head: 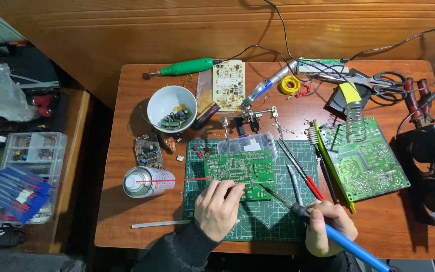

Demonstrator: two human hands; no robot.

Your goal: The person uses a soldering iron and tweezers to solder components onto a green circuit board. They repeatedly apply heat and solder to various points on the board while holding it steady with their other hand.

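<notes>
Head view, workbench from above. The left hand point(218, 206) rested on the near edge of a green board point(238, 170) lying on a cutting mat point(258, 216). The right hand point(328, 224) gripped a blue-handled iron point(323, 224), its tip just above the board's near right corner. A spray can point(147, 181) lay to the left, a bowl point(171, 107) of parts stood behind, and a second board point(366, 161) lay to the right.

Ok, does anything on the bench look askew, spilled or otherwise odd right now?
The spray can lies on its side, its red straw pointing at the green board under the left hand. Bits of debris are scattered near the helping-hands clamp. The right hand holds the soldering iron.
</notes>
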